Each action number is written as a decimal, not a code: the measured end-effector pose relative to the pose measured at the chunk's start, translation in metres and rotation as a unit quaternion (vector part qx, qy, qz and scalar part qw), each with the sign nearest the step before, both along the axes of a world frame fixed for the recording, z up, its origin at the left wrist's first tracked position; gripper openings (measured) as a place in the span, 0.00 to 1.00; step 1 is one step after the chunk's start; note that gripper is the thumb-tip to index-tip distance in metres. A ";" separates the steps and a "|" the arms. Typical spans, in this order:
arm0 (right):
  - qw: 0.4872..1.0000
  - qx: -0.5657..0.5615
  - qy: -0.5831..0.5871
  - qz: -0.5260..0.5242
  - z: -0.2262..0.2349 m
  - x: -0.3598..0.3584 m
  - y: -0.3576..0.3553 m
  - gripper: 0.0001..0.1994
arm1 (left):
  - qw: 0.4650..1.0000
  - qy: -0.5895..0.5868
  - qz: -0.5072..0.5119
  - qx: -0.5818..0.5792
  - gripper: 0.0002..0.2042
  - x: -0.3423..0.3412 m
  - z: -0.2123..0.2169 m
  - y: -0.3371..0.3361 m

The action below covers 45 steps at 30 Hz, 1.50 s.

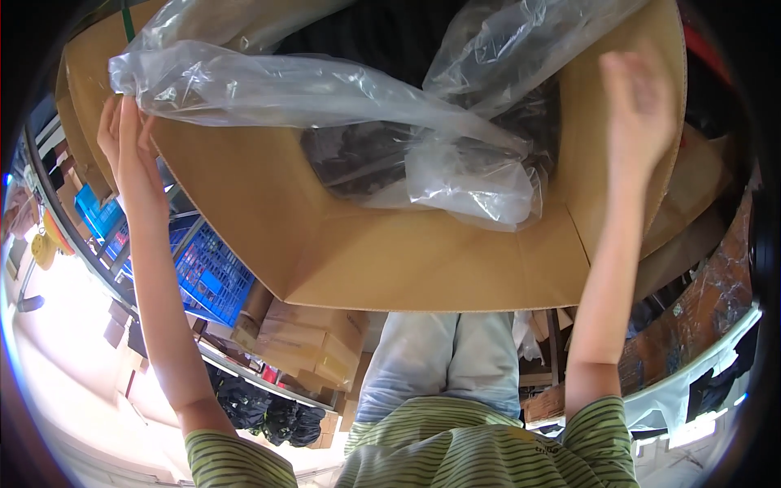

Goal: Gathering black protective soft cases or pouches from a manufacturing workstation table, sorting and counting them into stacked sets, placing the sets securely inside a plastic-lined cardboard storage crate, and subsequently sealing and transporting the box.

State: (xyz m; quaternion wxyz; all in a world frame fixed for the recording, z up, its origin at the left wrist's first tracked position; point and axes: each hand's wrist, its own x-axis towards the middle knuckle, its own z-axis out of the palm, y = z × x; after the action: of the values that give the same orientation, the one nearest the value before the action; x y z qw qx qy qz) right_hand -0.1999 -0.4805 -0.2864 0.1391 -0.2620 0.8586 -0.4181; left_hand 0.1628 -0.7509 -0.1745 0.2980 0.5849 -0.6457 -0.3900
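Note:
A large brown cardboard box (pixel 407 260) stands open in front of me, lined with a clear plastic bag (pixel 309 89) that holds dark contents (pixel 358 163). My left hand (pixel 126 142) is raised at the box's left rim and pinches the edge of the clear plastic bag. My right hand (pixel 643 106) is lifted over the box's right wall, blurred, with fingers apart and nothing in it. Both forearms reach up from my green striped sleeves.
A blue plastic crate (pixel 207 276) sits on a shelf to the left, with smaller cardboard boxes (pixel 309 342) under the big box. Black bags (pixel 268 411) lie below them. More brown cardboard (pixel 691 317) leans at the right.

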 end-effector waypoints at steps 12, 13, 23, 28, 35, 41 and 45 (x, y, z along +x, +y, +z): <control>0.922 -0.135 0.354 0.076 0.017 -0.064 -0.054 0.13 | 0.939 -0.174 -0.273 -0.120 0.13 -0.052 -0.025 0.010; 0.912 -0.109 0.358 0.167 0.015 -0.049 -0.046 0.15 | 0.889 -0.217 -0.351 -0.197 0.15 -0.042 -0.028 0.017; 0.699 0.479 0.209 0.487 -0.157 0.020 0.108 0.26 | 0.638 -0.527 -0.550 0.113 0.21 0.082 -0.234 0.155; 0.693 0.471 0.236 0.493 -0.136 0.054 0.147 0.23 | 0.766 -0.455 -0.443 0.104 0.22 0.130 -0.246 0.248; 0.821 0.414 -0.364 0.151 -0.038 0.100 0.118 0.15 | 0.883 -0.168 -0.136 0.417 0.14 0.035 -0.140 0.215; 0.582 0.367 -0.660 0.303 -0.036 0.089 0.094 0.12 | 0.601 -0.034 -0.327 0.728 0.17 -0.002 -0.103 0.211; 0.700 0.284 -0.639 0.146 -0.057 0.052 0.084 0.12 | 0.756 0.077 -0.124 0.638 0.12 -0.004 -0.124 0.133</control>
State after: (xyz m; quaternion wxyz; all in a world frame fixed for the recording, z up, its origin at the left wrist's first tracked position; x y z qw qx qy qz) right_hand -0.1483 -0.3964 -0.3433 0.7812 -0.0022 0.5928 -0.1958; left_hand 0.1593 -0.6175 -0.2986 -0.1464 0.5225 -0.2894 -0.7886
